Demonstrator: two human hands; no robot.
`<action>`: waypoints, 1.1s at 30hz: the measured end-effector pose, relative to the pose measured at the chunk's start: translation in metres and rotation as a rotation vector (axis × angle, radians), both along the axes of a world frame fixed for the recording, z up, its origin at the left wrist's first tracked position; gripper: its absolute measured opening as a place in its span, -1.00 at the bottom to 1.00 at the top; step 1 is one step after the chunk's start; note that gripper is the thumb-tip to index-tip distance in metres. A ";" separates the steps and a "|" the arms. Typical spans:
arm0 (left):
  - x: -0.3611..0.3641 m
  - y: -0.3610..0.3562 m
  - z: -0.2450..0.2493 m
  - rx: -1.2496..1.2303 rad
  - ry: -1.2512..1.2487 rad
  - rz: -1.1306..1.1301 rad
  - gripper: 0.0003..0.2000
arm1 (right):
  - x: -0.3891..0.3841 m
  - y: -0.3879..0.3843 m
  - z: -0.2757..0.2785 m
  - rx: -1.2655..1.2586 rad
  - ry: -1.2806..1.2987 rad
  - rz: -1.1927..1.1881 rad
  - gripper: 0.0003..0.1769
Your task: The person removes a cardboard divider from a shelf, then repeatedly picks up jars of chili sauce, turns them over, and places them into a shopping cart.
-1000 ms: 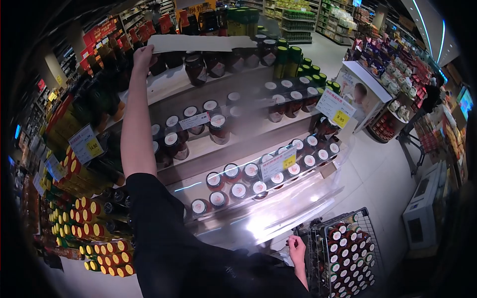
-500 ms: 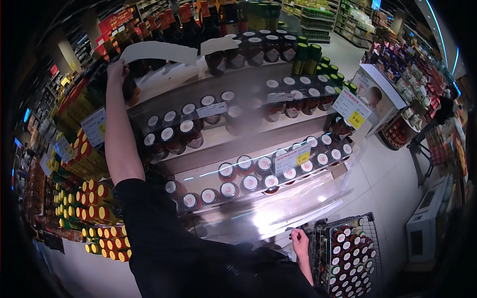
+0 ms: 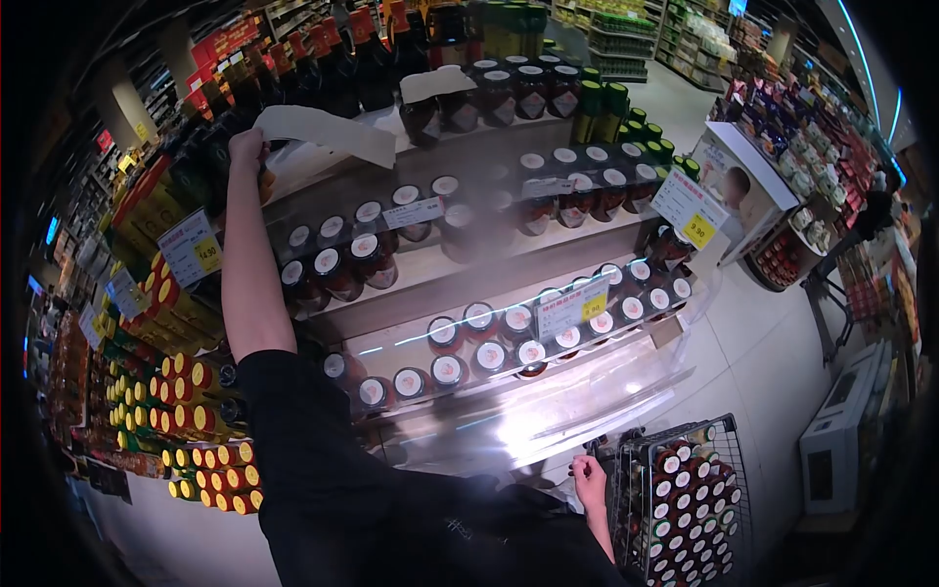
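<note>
My left hand (image 3: 248, 147) is raised at the top shelf (image 3: 323, 168), its fingers closed on the end of a long strip of white paper (image 3: 328, 132) that stretches out to the right. A second piece of white paper (image 3: 437, 84) lies over the lids of jars farther along that shelf. Down by the cart, my right hand (image 3: 587, 474) hangs with its fingers curled; whether it holds something is too small to tell.
Rows of dark jars with white lids (image 3: 449, 370) fill the lower shelves behind price signs (image 3: 573, 307). At lower right is a cart (image 3: 729, 427) of similar jars. Yellow-capped bottles (image 3: 201, 419) stand at left, a white display box (image 3: 748, 176) at right.
My left hand has moved slightly right and down, and the paper strip has shifted right and droops at its far end. My right hand has hardly moved.
</note>
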State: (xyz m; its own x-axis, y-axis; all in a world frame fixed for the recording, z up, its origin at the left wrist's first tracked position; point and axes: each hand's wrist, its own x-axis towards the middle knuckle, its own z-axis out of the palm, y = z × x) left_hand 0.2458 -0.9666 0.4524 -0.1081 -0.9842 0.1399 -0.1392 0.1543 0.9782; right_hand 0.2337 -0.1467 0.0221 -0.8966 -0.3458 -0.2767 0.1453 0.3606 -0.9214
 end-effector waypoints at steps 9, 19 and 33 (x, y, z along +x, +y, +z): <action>-0.007 0.054 -0.025 -0.100 -0.526 0.259 -0.76 | 0.002 0.005 0.006 0.010 -0.023 0.005 -0.79; -0.074 0.116 0.011 -0.478 -0.773 0.078 -0.63 | 0.006 0.013 -0.016 0.059 0.003 0.045 -0.80; -0.164 0.170 -0.003 0.199 -0.244 -0.579 -0.77 | 0.012 0.011 -0.010 0.053 0.009 -0.036 -0.78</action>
State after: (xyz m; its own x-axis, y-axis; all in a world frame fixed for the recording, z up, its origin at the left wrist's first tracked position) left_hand 0.0822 -0.7968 0.4497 -0.6336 -0.7620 -0.1340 -0.3094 0.0908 0.9466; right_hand 0.2455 -0.1355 0.0117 -0.9109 -0.2981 -0.2853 0.1506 0.4033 -0.9026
